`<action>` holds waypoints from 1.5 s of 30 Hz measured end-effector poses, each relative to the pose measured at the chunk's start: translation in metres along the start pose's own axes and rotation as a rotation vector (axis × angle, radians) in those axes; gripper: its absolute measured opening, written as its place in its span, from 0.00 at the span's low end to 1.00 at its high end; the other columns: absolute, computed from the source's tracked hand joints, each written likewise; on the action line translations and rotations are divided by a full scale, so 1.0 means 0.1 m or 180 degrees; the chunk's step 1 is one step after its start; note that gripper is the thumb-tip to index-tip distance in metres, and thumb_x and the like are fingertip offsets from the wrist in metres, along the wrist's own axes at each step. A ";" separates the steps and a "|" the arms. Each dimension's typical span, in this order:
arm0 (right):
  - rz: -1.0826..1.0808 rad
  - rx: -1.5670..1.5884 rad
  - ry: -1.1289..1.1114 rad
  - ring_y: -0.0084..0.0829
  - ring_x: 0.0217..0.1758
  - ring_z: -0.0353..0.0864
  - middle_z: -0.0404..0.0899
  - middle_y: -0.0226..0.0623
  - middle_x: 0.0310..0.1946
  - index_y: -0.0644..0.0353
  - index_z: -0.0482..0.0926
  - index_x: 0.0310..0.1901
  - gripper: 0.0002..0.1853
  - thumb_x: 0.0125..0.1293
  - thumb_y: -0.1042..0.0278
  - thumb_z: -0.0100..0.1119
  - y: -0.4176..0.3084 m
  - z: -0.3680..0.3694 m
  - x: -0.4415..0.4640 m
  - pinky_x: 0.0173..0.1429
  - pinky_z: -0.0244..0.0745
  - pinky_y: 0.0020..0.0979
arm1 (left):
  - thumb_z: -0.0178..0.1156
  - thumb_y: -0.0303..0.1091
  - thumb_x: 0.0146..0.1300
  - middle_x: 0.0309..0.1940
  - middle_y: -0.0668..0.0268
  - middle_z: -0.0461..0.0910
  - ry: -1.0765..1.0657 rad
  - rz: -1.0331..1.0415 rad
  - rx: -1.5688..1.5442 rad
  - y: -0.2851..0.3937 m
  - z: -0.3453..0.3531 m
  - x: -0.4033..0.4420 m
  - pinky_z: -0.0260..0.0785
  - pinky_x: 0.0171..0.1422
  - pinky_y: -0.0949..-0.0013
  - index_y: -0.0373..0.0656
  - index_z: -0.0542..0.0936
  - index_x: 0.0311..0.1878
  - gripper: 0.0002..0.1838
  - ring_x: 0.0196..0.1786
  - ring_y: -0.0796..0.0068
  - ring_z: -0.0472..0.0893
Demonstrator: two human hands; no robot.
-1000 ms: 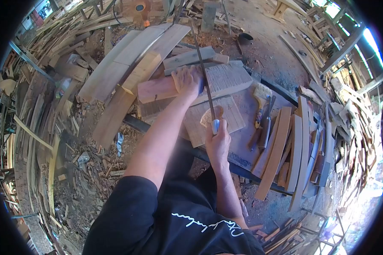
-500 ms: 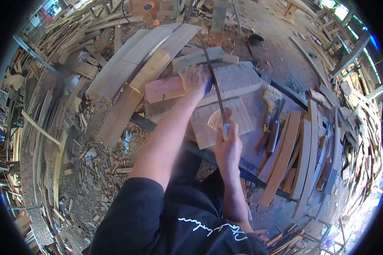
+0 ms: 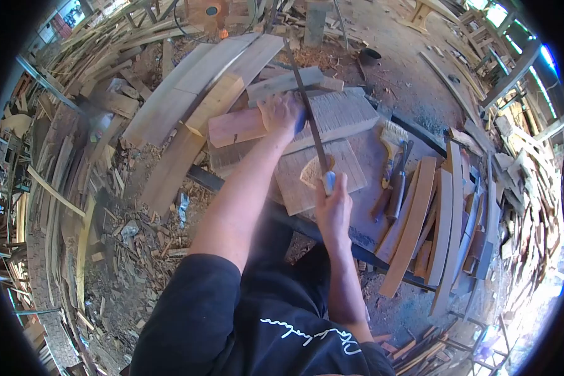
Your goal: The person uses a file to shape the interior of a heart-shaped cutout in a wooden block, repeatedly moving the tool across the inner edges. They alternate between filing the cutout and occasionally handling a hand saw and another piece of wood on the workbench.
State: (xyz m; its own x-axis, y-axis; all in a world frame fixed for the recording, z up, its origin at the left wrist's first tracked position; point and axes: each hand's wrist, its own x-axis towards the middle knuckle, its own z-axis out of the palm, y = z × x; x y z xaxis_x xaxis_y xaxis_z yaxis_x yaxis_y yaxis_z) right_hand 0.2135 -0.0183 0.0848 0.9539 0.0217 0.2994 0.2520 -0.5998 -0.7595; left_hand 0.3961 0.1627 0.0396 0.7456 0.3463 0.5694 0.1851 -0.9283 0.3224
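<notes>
My right hand is closed round the pale handle of a long saw. Its narrow dark blade is seen nearly edge-on and slants away up past my left hand. My left hand grips the end of a reddish wooden block, right beside the blade; some of its fingers are hidden. Under and beside these lie a thick grey board with a rough top and a flatter squarish board. A tan patch, like sawdust, shows on the squarish board near my right hand.
To the right on the bench lie a brush, dark-handled tools and several curved wooden strips. Long planks and a yellowish block lie at the left. Offcuts litter the ground.
The view has shifted slightly, so everything sits a little further up and left. My right hand and the saw have moved slightly forward. My left hand keeps its hold on the block.
</notes>
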 end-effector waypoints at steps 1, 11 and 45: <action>0.0028 0.0118 -0.0087 0.65 0.36 0.79 0.77 0.60 0.29 0.62 0.64 0.43 0.12 0.71 0.68 0.59 0.00 -0.08 -0.07 0.34 0.72 0.53 | 0.40 0.48 0.74 0.54 0.62 0.82 -0.0565 -0.0146 0.0105 0.14 -0.29 0.04 0.51 0.74 0.45 0.50 0.85 0.48 0.24 0.65 0.60 0.72; 0.0066 0.0012 -0.0148 0.65 0.34 0.78 0.75 0.61 0.28 0.62 0.64 0.42 0.13 0.71 0.69 0.59 -0.18 -0.19 -0.09 0.33 0.71 0.50 | 0.44 0.49 0.70 0.55 0.62 0.81 -0.1233 -0.0200 0.0212 0.23 -0.54 0.06 0.53 0.72 0.45 0.50 0.85 0.47 0.22 0.64 0.60 0.72; 0.0182 0.0007 -0.0048 0.53 0.25 0.81 0.76 0.55 0.22 0.64 0.69 0.44 0.16 0.72 0.60 0.62 -0.13 -0.22 -0.15 0.29 0.71 0.44 | 0.35 0.52 0.74 0.69 0.61 0.70 -0.1305 0.0049 0.0079 -0.02 0.28 -0.07 0.34 0.81 0.40 0.52 0.76 0.63 0.27 0.76 0.58 0.60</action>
State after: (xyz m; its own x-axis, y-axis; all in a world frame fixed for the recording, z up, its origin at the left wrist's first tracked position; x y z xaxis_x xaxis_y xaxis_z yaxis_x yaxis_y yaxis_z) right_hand 0.1920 -0.0288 0.1029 0.9690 -0.0005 0.2469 0.1975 -0.5985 -0.7764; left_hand 0.4086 0.1580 0.0137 0.9408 0.2545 0.2237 0.1836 -0.9377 0.2949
